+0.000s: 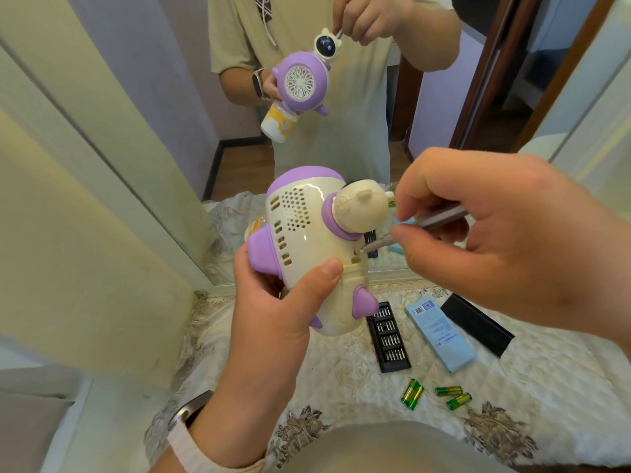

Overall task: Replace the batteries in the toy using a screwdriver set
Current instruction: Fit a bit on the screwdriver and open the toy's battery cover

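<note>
Near the front edge of the table, right of centre: four batteries, two pairs, loose on the cloth. Behind them, mid-table, bit tray lies open, bits in rows. Box is just right of it, black sleeve further right, toward the right edge. Left hand, watch on the wrist, is up over the table's far edge, thumb and fingers wrapped round the toy body. Toy's back faces the camera, head tilted right. Right hand pinches screwdriver between thumb and fingertips. Tip sits on screw at the top of what looks like the battery cover, just above the left thumb. Mirror stands along the far edge and doubles toy and hands. Step, judged: working the cover screw, probably loosening. Cover is on, so it's early; can't tell if the batteries are fresh or spent. Next move needs the tip kept seated, a push along the shaft while twirling, left hand bracing. Screw is tiny and likely to drop once free. Room: toy's head is near the glass, little slack forward; open air to the right and toward the person. Tray lies just below the toy, so lowering it means going left or nearer. Batteries near the front edge could roll.
</note>
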Action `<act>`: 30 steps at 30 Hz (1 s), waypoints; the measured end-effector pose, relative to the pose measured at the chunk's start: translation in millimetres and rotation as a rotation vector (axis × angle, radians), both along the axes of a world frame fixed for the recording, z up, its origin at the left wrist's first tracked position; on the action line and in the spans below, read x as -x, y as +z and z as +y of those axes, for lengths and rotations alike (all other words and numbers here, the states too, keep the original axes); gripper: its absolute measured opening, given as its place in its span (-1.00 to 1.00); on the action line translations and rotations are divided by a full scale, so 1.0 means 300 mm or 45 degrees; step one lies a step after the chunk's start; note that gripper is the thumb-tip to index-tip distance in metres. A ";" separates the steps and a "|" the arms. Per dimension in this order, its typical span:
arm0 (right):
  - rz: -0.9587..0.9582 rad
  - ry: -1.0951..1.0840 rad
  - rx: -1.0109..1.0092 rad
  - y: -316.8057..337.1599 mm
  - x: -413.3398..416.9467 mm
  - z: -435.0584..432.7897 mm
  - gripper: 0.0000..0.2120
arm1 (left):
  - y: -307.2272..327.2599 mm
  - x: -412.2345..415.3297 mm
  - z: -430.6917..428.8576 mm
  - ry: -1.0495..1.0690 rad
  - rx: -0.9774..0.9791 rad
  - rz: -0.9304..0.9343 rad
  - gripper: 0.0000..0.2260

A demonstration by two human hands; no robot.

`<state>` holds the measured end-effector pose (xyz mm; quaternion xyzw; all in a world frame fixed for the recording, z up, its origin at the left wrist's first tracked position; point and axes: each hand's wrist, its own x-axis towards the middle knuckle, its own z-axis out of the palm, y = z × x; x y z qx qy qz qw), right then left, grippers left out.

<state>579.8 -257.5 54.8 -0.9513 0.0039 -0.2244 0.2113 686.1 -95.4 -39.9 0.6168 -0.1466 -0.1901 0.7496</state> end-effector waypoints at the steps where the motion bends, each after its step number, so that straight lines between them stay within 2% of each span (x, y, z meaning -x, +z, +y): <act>1: 0.001 -0.004 0.009 0.001 0.000 -0.001 -0.93 | 0.001 0.001 -0.001 0.000 -0.001 0.003 -0.41; 7: 0.026 -0.051 0.072 0.008 -0.001 -0.002 -0.87 | 0.007 0.003 -0.001 -0.006 0.004 0.027 -0.43; 13: 0.008 0.013 -0.013 0.003 0.006 0.003 -0.84 | 0.007 0.002 -0.003 -0.021 0.010 0.039 -0.44; 20: 0.050 0.014 0.033 0.004 0.006 0.006 -0.87 | -0.005 0.005 -0.001 -0.068 0.011 0.027 -0.39; 25: 0.062 -0.027 0.104 0.004 -0.001 0.001 -0.82 | -0.015 0.000 0.001 -0.071 0.014 0.033 -0.36; 30: 0.069 0.015 0.041 -0.001 0.005 0.001 -0.84 | -0.018 -0.001 -0.003 -0.067 0.007 0.050 -0.36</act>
